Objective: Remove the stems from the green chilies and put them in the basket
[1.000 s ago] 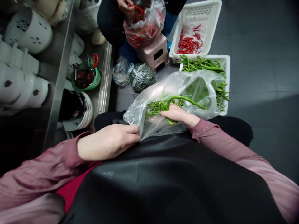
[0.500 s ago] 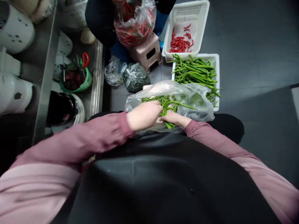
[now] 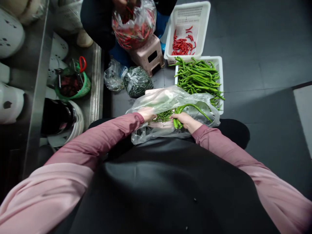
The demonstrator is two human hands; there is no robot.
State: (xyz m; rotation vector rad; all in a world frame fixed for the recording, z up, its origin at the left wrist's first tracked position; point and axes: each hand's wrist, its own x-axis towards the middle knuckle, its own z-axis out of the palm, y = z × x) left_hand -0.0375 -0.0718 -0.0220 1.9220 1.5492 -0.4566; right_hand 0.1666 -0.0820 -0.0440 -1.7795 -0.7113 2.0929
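Observation:
My right hand is closed around a small bunch of long green chili peppers; one curved pepper sticks out to the right. My left hand reaches into the left side of a clear plastic bag, beside a heap of thin green stems. Its fingers are partly hidden and too small to read clearly. The bag lies open in front of my lap, with both hands at its mouth.
Beyond the bag stand a white basket of green chili peppers and another basket with red chilies. Opposite, a person handles a bag of red chilies on a stool. A metal shelf runs along the left.
My left hand has moved left and away from the peppers, down into the bag. My right hand keeps hold of the bunch. The view has shifted slightly.

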